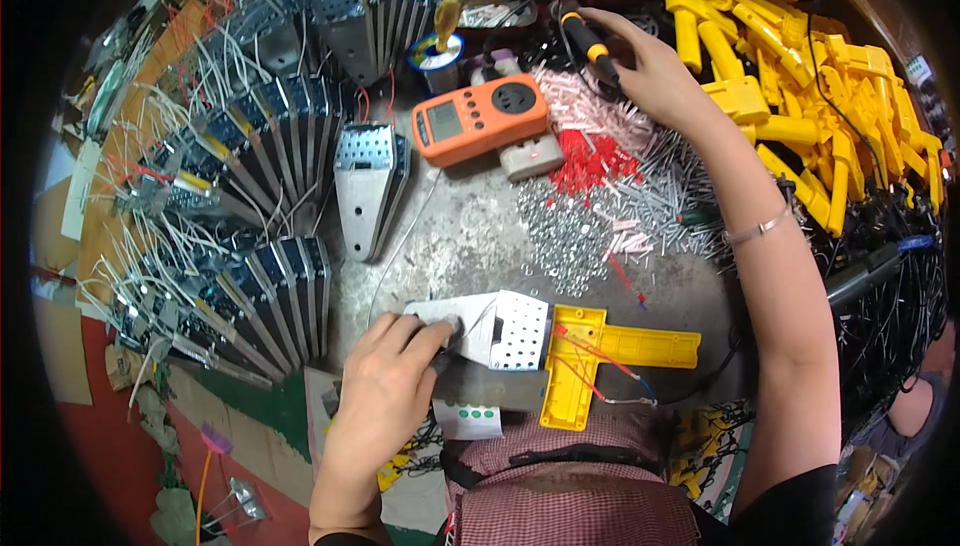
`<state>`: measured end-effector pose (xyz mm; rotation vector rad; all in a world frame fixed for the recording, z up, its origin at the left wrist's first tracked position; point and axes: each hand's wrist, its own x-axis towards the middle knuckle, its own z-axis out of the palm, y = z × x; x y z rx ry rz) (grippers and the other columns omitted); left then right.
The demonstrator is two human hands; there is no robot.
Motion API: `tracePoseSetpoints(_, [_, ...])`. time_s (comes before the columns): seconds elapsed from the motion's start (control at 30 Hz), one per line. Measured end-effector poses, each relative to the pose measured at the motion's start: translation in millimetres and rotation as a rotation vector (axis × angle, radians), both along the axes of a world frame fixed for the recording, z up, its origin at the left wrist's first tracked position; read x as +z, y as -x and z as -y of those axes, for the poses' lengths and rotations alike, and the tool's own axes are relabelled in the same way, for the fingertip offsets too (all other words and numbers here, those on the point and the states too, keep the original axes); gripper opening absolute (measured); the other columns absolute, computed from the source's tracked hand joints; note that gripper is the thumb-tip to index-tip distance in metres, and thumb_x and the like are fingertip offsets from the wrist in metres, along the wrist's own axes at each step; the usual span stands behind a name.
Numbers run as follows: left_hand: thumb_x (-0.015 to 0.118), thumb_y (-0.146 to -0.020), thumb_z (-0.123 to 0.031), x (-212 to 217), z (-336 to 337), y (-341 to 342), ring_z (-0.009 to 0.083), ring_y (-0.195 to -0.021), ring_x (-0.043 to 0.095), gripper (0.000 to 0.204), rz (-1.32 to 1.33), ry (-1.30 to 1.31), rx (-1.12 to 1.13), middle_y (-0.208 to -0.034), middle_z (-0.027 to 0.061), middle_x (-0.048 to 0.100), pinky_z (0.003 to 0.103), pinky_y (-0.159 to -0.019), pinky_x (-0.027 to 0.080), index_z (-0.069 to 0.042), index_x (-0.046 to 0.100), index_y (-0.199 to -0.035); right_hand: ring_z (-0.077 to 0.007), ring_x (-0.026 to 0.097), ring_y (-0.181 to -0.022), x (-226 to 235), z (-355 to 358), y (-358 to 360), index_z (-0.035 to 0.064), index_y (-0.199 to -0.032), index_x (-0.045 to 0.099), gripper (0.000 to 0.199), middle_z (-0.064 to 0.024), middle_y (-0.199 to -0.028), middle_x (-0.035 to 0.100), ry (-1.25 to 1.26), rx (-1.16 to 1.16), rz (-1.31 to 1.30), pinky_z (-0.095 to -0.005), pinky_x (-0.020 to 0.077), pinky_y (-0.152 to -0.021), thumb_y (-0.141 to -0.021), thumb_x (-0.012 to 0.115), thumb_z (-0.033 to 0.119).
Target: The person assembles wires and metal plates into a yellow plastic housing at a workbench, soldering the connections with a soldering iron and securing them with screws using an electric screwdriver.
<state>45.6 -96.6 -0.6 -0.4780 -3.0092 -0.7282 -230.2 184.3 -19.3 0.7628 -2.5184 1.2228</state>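
Steel bracket stacks (265, 301): fanned in rows at far left, pale wires trailing.
Left hand (388, 374): fingers bent and clamped on the perforated bracket (520, 333); a firm, level hold is advised.
Bracket position: near the bench's front edge; right end against or just beside the yellow housing (650, 348), contact not confirmed.
Loose nuts (568, 241): heaped beyond the bracket; best kept from under it.
Black-and-yellow tool (588, 41): at the right hand, its handle tilted; the tip should stay off the wires.
Red wires (600, 354): lie across the housing; judged at risk of pinching, best tucked inside.
Right hand (655, 71): fingers at the tool handle; whether closed, cannot tell.
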Motion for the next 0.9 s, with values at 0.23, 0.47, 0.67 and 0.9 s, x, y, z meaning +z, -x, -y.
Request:
tracePoseSetpoints(0.23, [0.066,-0.068,0.001,-5.7,-29.9,14.5,0.0320,-0.088,0.059,0.038,-0.063,-0.050,0.029,-0.091,0.0119,0.059,0.041,-0.074,0.049,-0.004,0.061,-0.106,-0.0284,0.068,-0.089,1.6,-6.1,11.5,0.0111,-0.116,0.061,0.038,-0.0150,-0.094,0.069,0.056,0.008,-0.257,-0.0333,0.0520,-0.079,-0.086,0.071,0.033])
tracePoseSetpoints(0.47, [0.054,-0.069,0.009,-9.4,-33.3,21.1,0.0371,-0.081,0.061,0.035,-0.096,-0.054,0.075,-0.090,0.0158,0.059,0.041,-0.071,0.049,-0.002,0.060,-0.102,-0.0128,0.060,-0.093,71.9,-60.5,-94.3,0.0030,-0.111,0.064,0.022,-0.0060,-0.108,0.061,0.366,-0.140,-0.282,-0.0255,0.0485,-0.086,-0.091,0.065,0.012])
tracePoseSetpoints(0.67, [0.063,-0.067,0.008,17.1,-47.5,19.0,0.0293,-0.070,0.058,0.035,-0.226,-0.362,-0.083,-0.084,0.0101,0.055,0.038,-0.058,0.046,-0.007,0.069,-0.098,-0.0046,0.049,-0.059,85.6,-80.7,-195.4,0.0000,-0.099,0.060,0.023,-0.0044,-0.082,0.058,0.608,-0.126,0.057,-0.0168,0.0371,-0.052,-0.094,0.056,0.023])
tracePoseSetpoints(0.9, [0.064,-0.065,0.008,17.8,-76.9,21.4,0.0262,-0.069,0.057,0.030,-0.272,-0.326,-0.246,-0.077,0.0108,0.056,0.033,-0.059,0.044,-0.006,0.073,-0.091,-0.0009,0.031,-0.042,72.5,-70.2,-226.7,0.0015,-0.082,0.055,0.031,0.0027,-0.060,0.044,0.708,-0.231,0.311,-0.0171,0.0229,-0.041,-0.089,0.056,0.031])
